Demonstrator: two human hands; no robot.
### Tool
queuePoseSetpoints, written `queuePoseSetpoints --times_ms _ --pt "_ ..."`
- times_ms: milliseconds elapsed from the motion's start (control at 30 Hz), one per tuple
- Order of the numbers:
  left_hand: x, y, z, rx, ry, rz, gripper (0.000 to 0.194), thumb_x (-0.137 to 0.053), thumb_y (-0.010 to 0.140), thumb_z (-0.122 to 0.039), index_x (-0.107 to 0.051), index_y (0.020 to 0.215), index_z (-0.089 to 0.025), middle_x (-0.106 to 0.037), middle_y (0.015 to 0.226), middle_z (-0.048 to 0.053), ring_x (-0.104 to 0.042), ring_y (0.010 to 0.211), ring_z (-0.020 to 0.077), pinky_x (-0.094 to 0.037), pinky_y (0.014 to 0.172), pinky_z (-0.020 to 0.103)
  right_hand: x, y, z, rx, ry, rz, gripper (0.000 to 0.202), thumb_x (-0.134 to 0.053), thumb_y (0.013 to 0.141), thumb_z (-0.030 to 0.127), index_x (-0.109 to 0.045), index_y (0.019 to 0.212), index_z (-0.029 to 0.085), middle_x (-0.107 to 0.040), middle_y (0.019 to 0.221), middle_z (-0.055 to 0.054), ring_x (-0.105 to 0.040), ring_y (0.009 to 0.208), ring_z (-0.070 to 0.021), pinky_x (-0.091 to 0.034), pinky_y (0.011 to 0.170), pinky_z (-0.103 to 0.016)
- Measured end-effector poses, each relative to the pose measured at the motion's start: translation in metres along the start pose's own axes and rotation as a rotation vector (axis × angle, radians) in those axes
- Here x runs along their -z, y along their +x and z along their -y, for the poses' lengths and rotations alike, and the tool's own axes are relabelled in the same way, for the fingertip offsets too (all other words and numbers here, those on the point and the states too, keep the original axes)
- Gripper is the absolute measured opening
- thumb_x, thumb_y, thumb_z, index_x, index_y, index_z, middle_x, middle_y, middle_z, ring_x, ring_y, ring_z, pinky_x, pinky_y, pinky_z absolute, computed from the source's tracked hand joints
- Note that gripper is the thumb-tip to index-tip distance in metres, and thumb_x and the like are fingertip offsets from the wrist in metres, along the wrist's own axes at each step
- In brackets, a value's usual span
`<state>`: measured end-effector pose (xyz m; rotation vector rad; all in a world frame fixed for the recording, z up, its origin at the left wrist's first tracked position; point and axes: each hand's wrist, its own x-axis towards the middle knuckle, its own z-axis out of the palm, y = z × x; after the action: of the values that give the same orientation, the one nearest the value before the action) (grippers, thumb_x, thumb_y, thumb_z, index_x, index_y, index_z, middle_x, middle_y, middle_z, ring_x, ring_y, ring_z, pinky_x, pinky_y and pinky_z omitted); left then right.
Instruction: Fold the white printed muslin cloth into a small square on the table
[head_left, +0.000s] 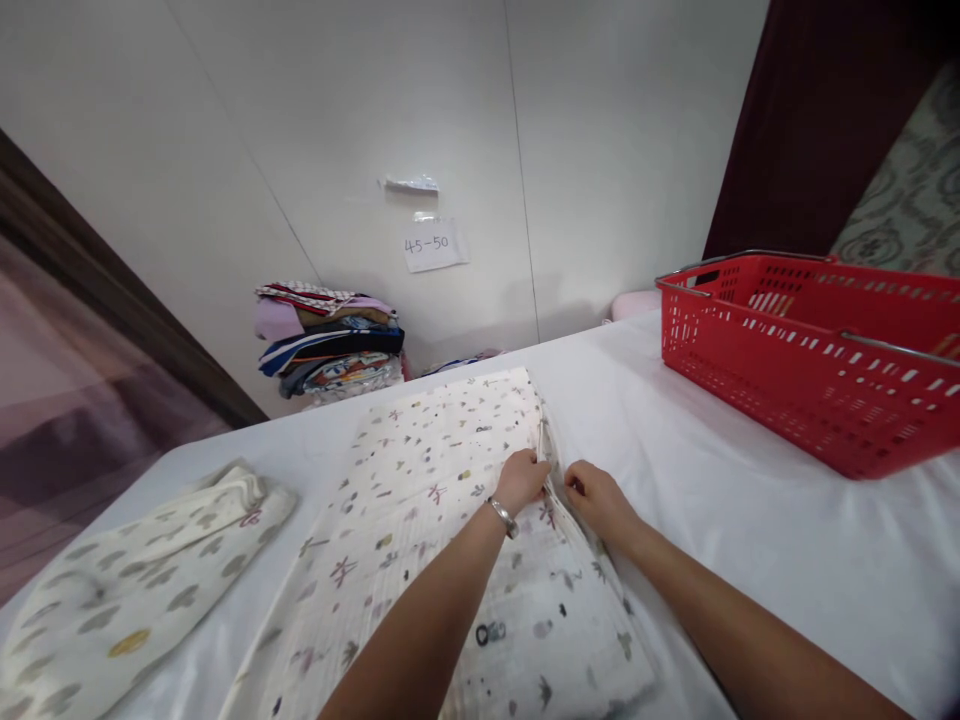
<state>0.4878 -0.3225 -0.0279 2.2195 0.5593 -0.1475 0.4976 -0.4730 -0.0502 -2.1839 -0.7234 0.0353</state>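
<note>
A white muslin cloth (450,500), printed with small palms, animals and leaves, lies folded in layers before me. My left hand (523,480), a silver bangle at its wrist, rests on the cloth and pinches its layered right edge. Just right of that edge is my right hand (600,500), fingers curled closed. Its fingertips face the cloth, and what they grip, if anything, is hidden. On the left lies a second white cloth (150,590) with grey-green shapes and one yellow spot, loosely folded.
A red plastic basket (780,380) with metal handles stands at the right on the white-covered table (720,540). Beyond the far edge is a stack of folded fabrics (330,345) against the wall. A paper label (435,246) there reads 45-50. Sheer curtain hangs at left.
</note>
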Motion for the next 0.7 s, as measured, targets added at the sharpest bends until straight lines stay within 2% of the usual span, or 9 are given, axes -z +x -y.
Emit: queuePoseSetpoints --times_ms 167,433,567,700 --pt "-0.002 0.001 0.000 -0.003 -0.015 -0.009 0.011 -0.051 0.073 -0.027 -0.050 0.067 -0.018 -0.048 0.047 -0.003 -0.055 0.045 0.0130 -0.040 0.045 0.021 -0.005 -0.001 0.003 0.066 0.217 -0.030 0.008 -0.045 0.071 0.014 -0.048 0.067 0.020 -0.051 0.066 0.002 -0.046 0.062 -0.0122 -0.035 0.060 -0.024" --pt "-0.004 -0.002 -0.008 0.014 -0.008 0.017 0.027 -0.050 0.076 -0.042 -0.051 0.068 -0.017 -0.053 0.050 -0.001 -0.055 0.045 0.0131 -0.041 0.043 0.021 -0.013 -0.003 0.001 0.010 0.494 -0.031 0.005 -0.047 0.069 0.015 -0.049 0.067 0.019 -0.051 0.064 0.004 -0.046 0.061 -0.0114 -0.038 0.059 -0.023" --pt "-0.004 0.000 -0.009 0.025 0.035 0.015 0.017 -0.054 0.070 -0.033 -0.050 0.068 -0.017 -0.055 0.056 0.000 -0.055 0.045 0.0131 -0.040 0.041 0.021 -0.013 -0.003 0.002 -0.052 0.567 0.003 0.001 -0.051 0.069 0.019 -0.051 0.070 0.019 -0.051 0.064 0.004 -0.047 0.062 -0.0115 -0.038 0.060 -0.023" --pt "0.000 0.001 -0.009 0.011 0.089 -0.011 0.010 -0.050 0.071 -0.026 -0.052 0.073 -0.016 -0.059 0.062 0.002 -0.058 0.050 0.0140 -0.042 0.045 0.022 -0.007 -0.004 0.004 -0.117 0.529 -0.001 0.012 -0.050 0.076 0.029 -0.053 0.074 0.018 -0.052 0.066 0.003 -0.047 0.063 -0.0119 -0.038 0.062 -0.024"
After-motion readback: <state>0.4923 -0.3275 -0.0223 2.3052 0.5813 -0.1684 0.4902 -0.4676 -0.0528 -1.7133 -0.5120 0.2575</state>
